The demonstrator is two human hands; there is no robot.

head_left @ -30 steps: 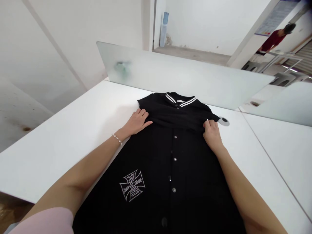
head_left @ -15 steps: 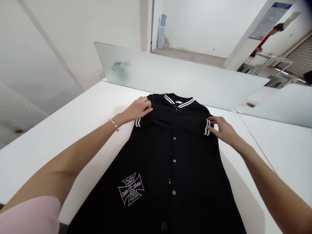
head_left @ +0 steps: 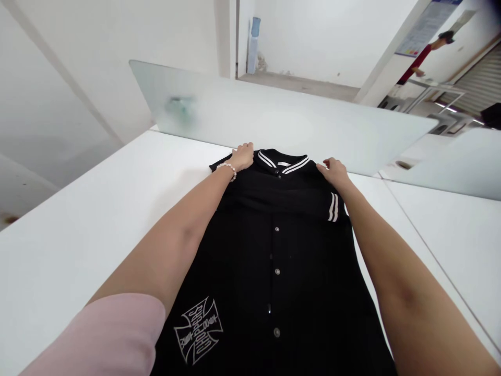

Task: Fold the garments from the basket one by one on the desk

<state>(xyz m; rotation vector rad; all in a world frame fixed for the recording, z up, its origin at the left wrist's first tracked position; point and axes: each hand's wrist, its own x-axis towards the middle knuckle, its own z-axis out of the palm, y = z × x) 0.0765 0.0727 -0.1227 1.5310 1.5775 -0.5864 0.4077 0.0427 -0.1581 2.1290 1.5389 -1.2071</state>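
Note:
A black button-up jacket (head_left: 282, 250) with white-striped collar and cuffs lies front-up on the white table (head_left: 97, 209). Its sleeves are folded across the chest, and one striped cuff (head_left: 332, 207) shows on the right. A white cross emblem (head_left: 198, 329) sits low on the left front. My left hand (head_left: 242, 155), a bead bracelet on its wrist, is at the jacket's left shoulder beside the collar, fingers curled onto the cloth. My right hand (head_left: 332, 169) is on the right shoulder, fingers bent onto the fabric near the collar.
A frosted glass partition (head_left: 274, 115) stands along the table's far edge just behind the collar. Another white desk (head_left: 450, 224) adjoins on the right. In the far right background a person in a red top (head_left: 418, 57) stands near a metal table.
Both hands have left the folded sleeve cuffs and moved up and inward to the jacket's shoulders by the collar. The camera has leaned forward over the jacket.

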